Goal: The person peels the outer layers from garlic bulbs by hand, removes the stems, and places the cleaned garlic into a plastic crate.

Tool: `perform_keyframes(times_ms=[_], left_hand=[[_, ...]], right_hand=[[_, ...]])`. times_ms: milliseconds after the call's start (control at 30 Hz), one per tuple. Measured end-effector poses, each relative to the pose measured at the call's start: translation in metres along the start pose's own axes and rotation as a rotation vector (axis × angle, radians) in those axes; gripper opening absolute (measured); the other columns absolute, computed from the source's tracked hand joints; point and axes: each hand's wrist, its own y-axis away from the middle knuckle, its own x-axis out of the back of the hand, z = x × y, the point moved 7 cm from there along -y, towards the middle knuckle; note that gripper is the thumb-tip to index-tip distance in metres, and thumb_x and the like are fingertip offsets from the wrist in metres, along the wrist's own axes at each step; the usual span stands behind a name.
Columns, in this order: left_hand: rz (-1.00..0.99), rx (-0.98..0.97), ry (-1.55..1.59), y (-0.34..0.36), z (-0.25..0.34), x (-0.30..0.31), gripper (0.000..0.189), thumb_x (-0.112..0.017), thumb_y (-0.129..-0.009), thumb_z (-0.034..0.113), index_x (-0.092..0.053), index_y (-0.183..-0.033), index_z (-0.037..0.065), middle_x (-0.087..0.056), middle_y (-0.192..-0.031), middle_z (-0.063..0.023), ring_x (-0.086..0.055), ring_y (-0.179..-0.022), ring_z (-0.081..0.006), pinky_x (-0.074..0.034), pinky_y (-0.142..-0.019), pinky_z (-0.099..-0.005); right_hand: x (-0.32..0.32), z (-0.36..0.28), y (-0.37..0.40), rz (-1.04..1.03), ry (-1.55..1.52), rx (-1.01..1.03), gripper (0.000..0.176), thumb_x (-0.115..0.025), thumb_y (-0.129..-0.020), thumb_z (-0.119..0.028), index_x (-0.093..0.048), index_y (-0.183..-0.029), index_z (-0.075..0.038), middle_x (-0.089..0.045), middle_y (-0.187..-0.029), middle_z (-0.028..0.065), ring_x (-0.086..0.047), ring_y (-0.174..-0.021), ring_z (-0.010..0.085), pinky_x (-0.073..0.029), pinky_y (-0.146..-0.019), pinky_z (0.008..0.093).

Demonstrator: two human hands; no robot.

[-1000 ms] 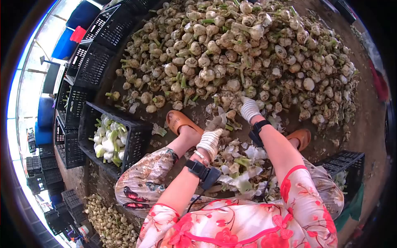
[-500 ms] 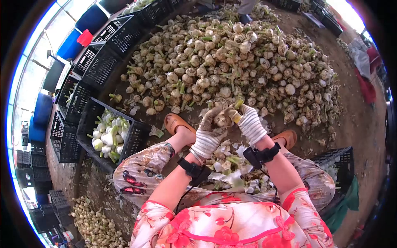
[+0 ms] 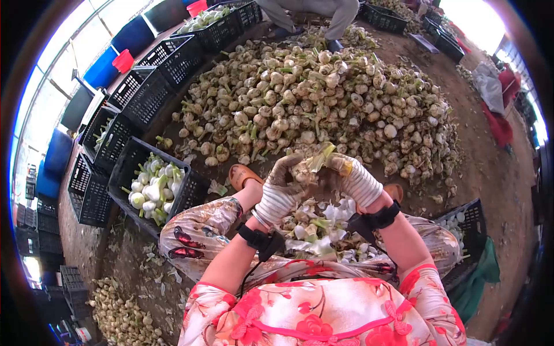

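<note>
Two gloved hands work at chest height, a little above the middle of the view. Nearest, at six o'clock, is a floral shirt (image 3: 323, 308), with patterned trousers (image 3: 208, 230) spread to either side. Between the legs lies a heap of loose peelings (image 3: 323, 230). Each wrist carries a strapped black device. The left hand (image 3: 280, 187), in a striped glove with soiled fingertips, is curled around a garlic bulb (image 3: 303, 172). The right hand (image 3: 354, 179), likewise gloved, is bent in at the bulb's other side, beside a yellow-green leafy stalk (image 3: 322, 157); how firmly its fingers close cannot be told. At nine o'clock stands a black crate (image 3: 130, 199) of cleaned white bulbs (image 3: 154, 190); at four o'clock, a second crate (image 3: 474, 222) with pale contents, a green cloth (image 3: 482, 277) beside it. Orange sandals (image 3: 243, 175) flank the hands. A smaller bulb heap (image 3: 124, 314) lies toward half past seven. Beyond the hands, from eleven to two o'clock, spreads the main garlic pile (image 3: 329, 104). Farther off, a red bucket (image 3: 123, 61) shows at ten o'clock, a whitish sack (image 3: 487, 86) at two, and a co-worker's legs (image 3: 340, 20) at twelve.
</note>
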Motion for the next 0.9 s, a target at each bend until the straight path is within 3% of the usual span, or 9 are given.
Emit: perform_keyframes(times_ms=[100,133,233,367,467,567,600,733,900], left_hand=[[-0.046,-0.293,-0.630,0.001,0.038,-0.011,0.059,-0.076,-0.060,0.007,-0.046,-0.111,0.006,-0.047,-0.108,-0.0082,-0.049,-0.097,-0.0195,-0.041,-0.086,-0.0301],[-0.044,-0.354,-0.625,0.002,0.050,-0.016,0.057,-0.077,-0.059,0.013,-0.049,-0.108,0.007,-0.047,-0.104,-0.0102,-0.050,-0.095,-0.0220,-0.042,-0.083,-0.0305],[0.020,-0.214,-0.508,0.003,0.035,-0.002,0.060,-0.079,-0.057,0.015,-0.049,-0.108,0.007,-0.047,-0.105,-0.0101,-0.051,-0.094,-0.0229,-0.042,-0.082,-0.0300],[0.013,-0.364,-0.573,0.006,0.049,0.000,0.059,-0.076,-0.061,0.012,-0.046,-0.111,0.006,-0.049,-0.105,-0.0087,-0.052,-0.093,-0.0214,-0.045,-0.080,-0.0295],[0.093,-0.002,0.035,0.005,0.029,0.008,0.054,-0.072,-0.068,0.010,-0.044,-0.114,0.006,-0.050,-0.107,-0.0072,-0.051,-0.096,-0.0177,-0.046,-0.078,-0.0286],[0.052,0.265,0.472,0.005,0.022,0.010,0.054,-0.068,-0.071,0.004,-0.041,-0.117,0.007,-0.048,-0.111,-0.0064,-0.049,-0.101,-0.0152,-0.046,-0.081,-0.0292],[0.068,0.242,0.453,0.002,0.014,0.014,0.057,-0.070,-0.069,0.002,-0.040,-0.118,0.006,-0.047,-0.113,-0.0062,-0.048,-0.104,-0.0157,-0.045,-0.084,-0.0302],[0.042,0.055,0.221,0.001,0.020,0.007,0.061,-0.071,-0.067,0.001,-0.039,-0.118,0.006,-0.046,-0.114,-0.0051,-0.047,-0.105,-0.0157,-0.044,-0.086,-0.0295],[0.041,0.129,0.231,0.005,0.027,-0.002,0.056,-0.062,-0.071,-0.001,-0.037,-0.121,0.005,-0.049,-0.112,-0.0094,-0.049,-0.105,-0.0195,-0.043,-0.088,-0.0310]], right_hand=[[0.002,0.001,0.001,0.152,0.412,0.018,0.027,-0.059,-0.080,-0.016,-0.053,-0.101,0.001,-0.060,-0.082,0.0060,-0.059,-0.064,0.0128,-0.049,-0.052,0.0272],[0.004,0.006,-0.002,0.144,0.398,0.014,0.026,-0.060,-0.079,-0.013,-0.053,-0.100,0.001,-0.060,-0.080,0.0067,-0.058,-0.057,0.0140,-0.049,-0.048,0.0281],[0.004,0.012,0.000,0.188,0.326,-0.034,0.025,-0.061,-0.078,-0.010,-0.053,-0.099,0.001,-0.061,-0.078,0.0074,-0.057,-0.053,0.0149,-0.049,-0.047,0.0275],[-0.001,0.015,-0.002,0.158,0.244,0.008,0.023,-0.061,-0.078,-0.010,-0.054,-0.097,0.001,-0.060,-0.076,0.0068,-0.057,-0.056,0.0141,-0.049,-0.048,0.0267],[-0.012,0.005,0.005,0.136,0.230,0.078,0.021,-0.061,-0.078,-0.010,-0.054,-0.095,0.000,-0.060,-0.074,0.0046,-0.056,-0.056,0.0118,-0.048,-0.050,0.0250],[0.003,0.000,-0.002,0.188,0.443,0.163,0.019,-0.059,-0.079,-0.012,-0.054,-0.094,-0.002,-0.059,-0.072,0.0038,-0.057,-0.054,0.0090,-0.046,-0.045,0.0207],[0.006,-0.003,-0.002,0.219,0.584,0.171,0.019,-0.058,-0.081,-0.015,-0.053,-0.094,-0.002,-0.058,-0.071,0.0035,-0.057,-0.055,0.0083,-0.044,-0.044,0.0195],[-0.025,-0.010,0.007,0.167,0.356,0.101,0.021,-0.057,-0.082,-0.021,-0.056,-0.093,-0.003,-0.059,-0.072,0.0021,-0.055,-0.053,0.0075,-0.042,-0.044,0.0177],[-0.012,-0.007,0.000,0.278,0.293,0.300,0.018,-0.058,-0.083,-0.017,-0.060,-0.094,-0.003,-0.061,-0.079,0.0005,-0.055,-0.062,0.0055,-0.043,-0.050,0.0187]])
